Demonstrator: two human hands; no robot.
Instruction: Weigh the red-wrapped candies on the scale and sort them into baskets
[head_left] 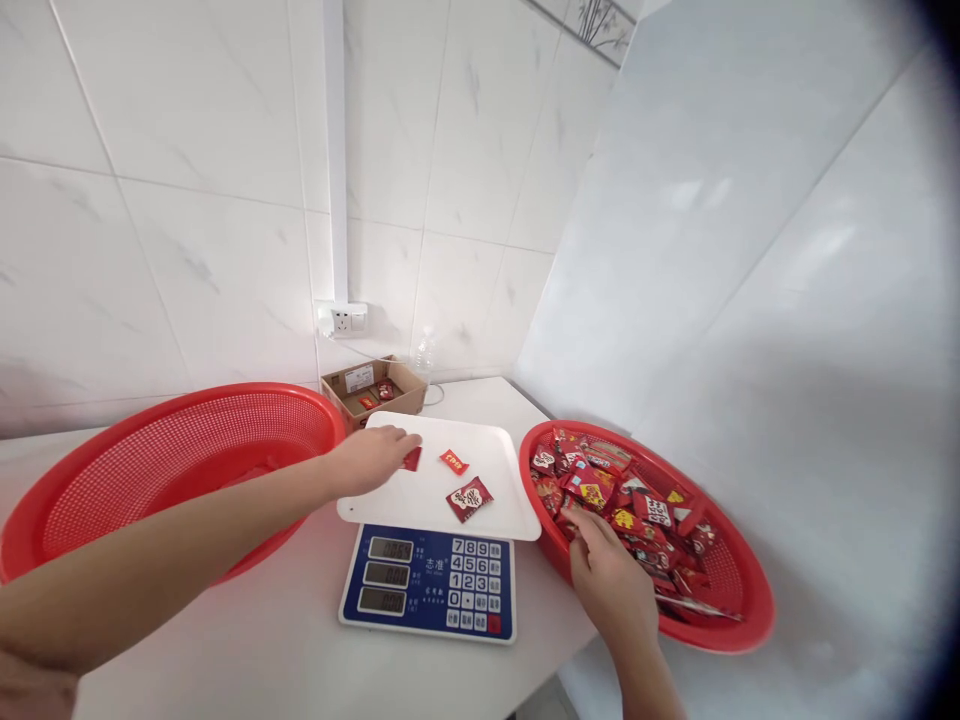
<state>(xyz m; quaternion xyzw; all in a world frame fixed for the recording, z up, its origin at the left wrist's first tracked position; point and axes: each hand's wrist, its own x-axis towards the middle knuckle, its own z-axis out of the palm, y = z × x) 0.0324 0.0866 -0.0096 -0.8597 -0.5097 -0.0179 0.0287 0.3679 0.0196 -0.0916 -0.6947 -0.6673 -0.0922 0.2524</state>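
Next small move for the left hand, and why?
Probably ease the left hand off the small red packet: its fingertips are at that packet, over the white tray, and lingering touch could skew the scale.

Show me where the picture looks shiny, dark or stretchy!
Head view: shiny pale patches on the right-hand wall; head view: blurry black curve along the far right edge; head view: the packet-filled basket looks stretched, perhaps by a wide lens; head view: dim scale displays.
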